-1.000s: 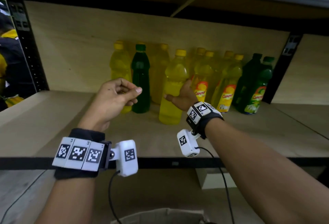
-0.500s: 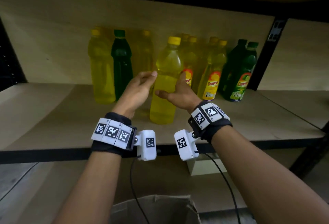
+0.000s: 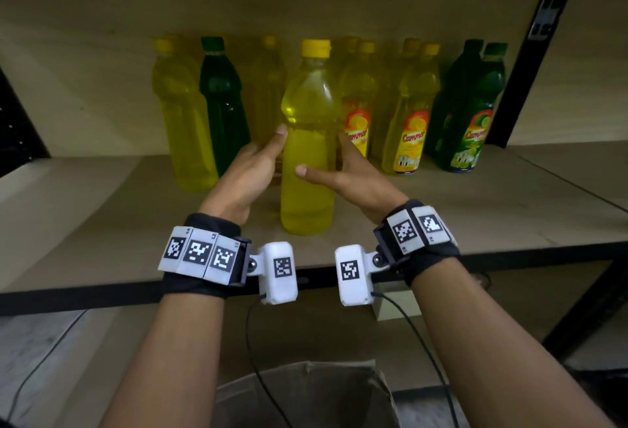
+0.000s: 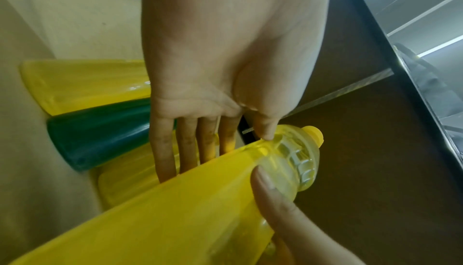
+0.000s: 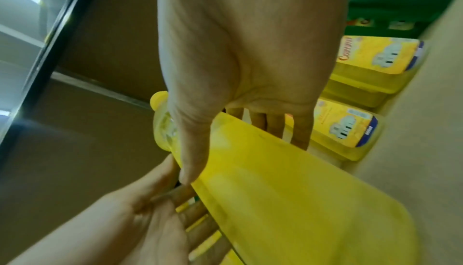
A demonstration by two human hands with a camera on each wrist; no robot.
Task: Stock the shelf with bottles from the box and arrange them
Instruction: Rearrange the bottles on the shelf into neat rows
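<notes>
An unlabelled yellow bottle (image 3: pixel 307 142) with a yellow cap stands upright on the wooden shelf (image 3: pixel 475 217), in front of the back row. My left hand (image 3: pixel 258 162) lies against its left side with straight fingers. In the left wrist view those fingers (image 4: pixel 190 146) reach behind the bottle (image 4: pixel 175 210), and the thumb tip touches near its shoulder. My right hand (image 3: pixel 336 169) flanks the right side, thumb laid across the front. In the right wrist view its straight fingers (image 5: pixel 275 126) pass behind the bottle (image 5: pixel 288 190).
Along the back stand a plain yellow bottle (image 3: pixel 183 122), a dark green bottle (image 3: pixel 222 105), labelled yellow bottles (image 3: pixel 409 122) and labelled green bottles (image 3: pixel 472 111). A black upright post (image 3: pixel 530 64) bounds the shelf bay at right. An open cardboard box (image 3: pixel 306 393) sits below me.
My left hand has come in from the left, uncurled, and laid its fingers on the bottle's left side. The right hand stays at the bottle. The head view has shifted closer.
</notes>
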